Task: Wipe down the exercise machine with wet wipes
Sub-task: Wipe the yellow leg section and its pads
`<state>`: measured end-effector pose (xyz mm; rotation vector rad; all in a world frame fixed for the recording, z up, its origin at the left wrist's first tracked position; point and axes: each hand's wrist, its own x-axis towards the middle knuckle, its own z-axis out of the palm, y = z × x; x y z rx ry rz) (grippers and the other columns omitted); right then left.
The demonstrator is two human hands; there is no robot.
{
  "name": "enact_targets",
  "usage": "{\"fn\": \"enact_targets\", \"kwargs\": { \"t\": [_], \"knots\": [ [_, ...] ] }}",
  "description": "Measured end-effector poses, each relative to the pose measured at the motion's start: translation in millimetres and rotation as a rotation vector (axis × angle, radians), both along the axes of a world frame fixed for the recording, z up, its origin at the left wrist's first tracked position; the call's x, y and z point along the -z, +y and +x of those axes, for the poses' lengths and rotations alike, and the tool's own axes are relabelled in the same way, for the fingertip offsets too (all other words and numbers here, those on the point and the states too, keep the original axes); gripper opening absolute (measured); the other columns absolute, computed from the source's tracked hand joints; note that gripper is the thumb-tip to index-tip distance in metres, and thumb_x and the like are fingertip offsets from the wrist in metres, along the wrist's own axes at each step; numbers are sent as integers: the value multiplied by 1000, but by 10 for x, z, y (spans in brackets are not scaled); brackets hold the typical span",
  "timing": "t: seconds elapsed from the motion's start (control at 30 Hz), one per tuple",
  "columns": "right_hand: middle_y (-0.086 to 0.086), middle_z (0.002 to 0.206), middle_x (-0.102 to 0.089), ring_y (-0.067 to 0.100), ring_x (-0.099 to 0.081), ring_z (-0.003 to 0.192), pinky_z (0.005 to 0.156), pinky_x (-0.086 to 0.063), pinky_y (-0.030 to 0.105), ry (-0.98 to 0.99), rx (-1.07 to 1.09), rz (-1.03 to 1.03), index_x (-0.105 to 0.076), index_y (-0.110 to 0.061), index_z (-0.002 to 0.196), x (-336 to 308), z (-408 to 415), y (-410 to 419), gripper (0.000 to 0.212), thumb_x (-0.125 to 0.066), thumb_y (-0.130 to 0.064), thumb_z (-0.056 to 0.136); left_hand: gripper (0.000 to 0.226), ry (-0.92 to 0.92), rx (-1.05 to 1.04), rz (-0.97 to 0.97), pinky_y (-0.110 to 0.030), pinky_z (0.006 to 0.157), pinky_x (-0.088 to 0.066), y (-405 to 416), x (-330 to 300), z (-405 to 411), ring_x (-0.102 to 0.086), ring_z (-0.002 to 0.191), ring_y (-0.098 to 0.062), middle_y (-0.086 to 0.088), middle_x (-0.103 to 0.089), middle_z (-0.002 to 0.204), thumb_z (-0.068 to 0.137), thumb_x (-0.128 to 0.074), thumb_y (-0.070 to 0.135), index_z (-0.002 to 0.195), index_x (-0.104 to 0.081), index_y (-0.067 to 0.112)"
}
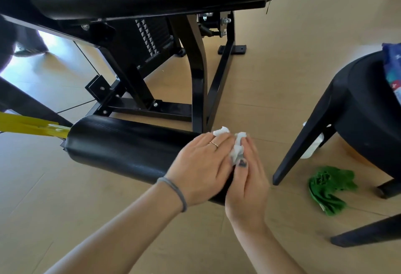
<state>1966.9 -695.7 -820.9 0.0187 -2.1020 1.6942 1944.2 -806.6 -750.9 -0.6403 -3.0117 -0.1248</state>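
Two hands (202,165), wet wipe (237,150), roller pad (121,145)

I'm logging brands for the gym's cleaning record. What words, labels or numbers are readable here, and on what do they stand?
None can be read.
Blue packet on the black stool: it carries print, but cut off by the frame edge and too blurred to read.
Roller pad, machine frame, yellow bar: no text visible.

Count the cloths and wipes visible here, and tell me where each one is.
2. A white wet wipe is pressed between both hands at the end of the black roller pad; a green cloth lies on the floor beside the black chair. Others may be hidden.
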Motion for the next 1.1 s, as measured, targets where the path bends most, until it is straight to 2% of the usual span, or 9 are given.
{"fn": "enact_targets", "kwargs": {
  "t": [0.1, 0.27, 0.53, 0.6, 0.7, 0.8, 0.87, 0.97, 1.1],
  "knots": [
    [-25, 140, -50, -12, -39, 136, 116, -33, 21, -145, -3, -112, -52, -17, 147, -121, -88, 66, 59, -25, -43, 101, 50, -31, -153, 31, -30, 109, -39, -422, -36, -154, -52, 125, -13, 6, -57, 138, 100, -22, 37, 140, -50, 26],
    [-23, 152, -43, -16, -30, 140, 117, -25, 16, -255, -106, -70, -44, -26, 153, -125, -128, 79, 48, -29, -36, 109, 40, -25, -526, 60, -30, 104, -36, -947, -89, -260, -52, 120, -16, 3, -63, 127, 102, -32, 28, 132, -59, 27],
    [-21, 120, -68, -14, -57, 113, 100, -45, 13, -436, -111, -444, -68, -28, 125, -406, -296, 119, 39, -35, -41, 107, 37, 24, -87, 179, -30, 99, -44, 23, -1, -99, -56, 105, -12, 9, -62, 116, 103, -30, 31, 124, -59, 23],
    [-20, 117, -68, -9, -59, 110, 91, -47, 17, -588, -186, -524, -68, -31, 122, -590, -439, 207, 35, -39, -44, 106, 25, -31, -86, 289, -34, 91, -47, 125, -7, -89, -54, 101, -12, 11, -60, 110, 102, -39, 25, 116, -59, 24],
    [-14, 125, -63, 2, -56, 115, 87, -43, 21, -758, -319, -378, -61, -28, 137, -951, -576, 389, 47, -35, -52, 106, 22, -217, -194, 425, -38, 85, -53, 264, -210, -100, -56, 102, -10, 15, -58, 108, 101, -46, 15, 112, -58, 30],
    [-7, 115, -68, 10, -61, 112, 96, -47, 33, -841, -399, -240, -67, -28, 126, -1450, -615, 647, 50, -30, -56, 106, 23, -563, -387, 827, -31, 92, -53, 552, -758, -166, -65, 105, -14, 4, -69, 111, 101, -51, 14, 117, -63, 25],
    [-1, 106, -72, 16, -65, 104, 86, -50, 33, -865, -396, -227, -70, -30, 109, -1905, -633, 873, 43, -34, -54, 106, 16, -687, -504, 1021, -24, 77, -55, 814, -1280, -262, -68, 94, -15, -3, -71, 105, 102, -53, 18, 112, -64, 25],
    [7, 102, -74, 25, -70, 95, 83, -60, 44, -903, -344, -359, -71, -31, 94, -2692, -685, 1264, 36, -41, -47, 106, 13, -758, -554, 1074, -16, 61, -54, 1305, -2193, -398, -69, 83, -12, -8, -69, 104, 102, -55, 16, 115, -59, 15],
    [8, 92, -77, 26, -74, 88, 80, -63, 48, -922, -198, -488, -74, -26, 88, -3832, -706, 1929, 32, -48, -37, 103, 15, -841, -486, 1001, -24, 61, -59, 1984, -3344, -567, -70, 88, -15, -6, -66, 106, 99, -57, 18, 113, -52, 12]
  ]
}}
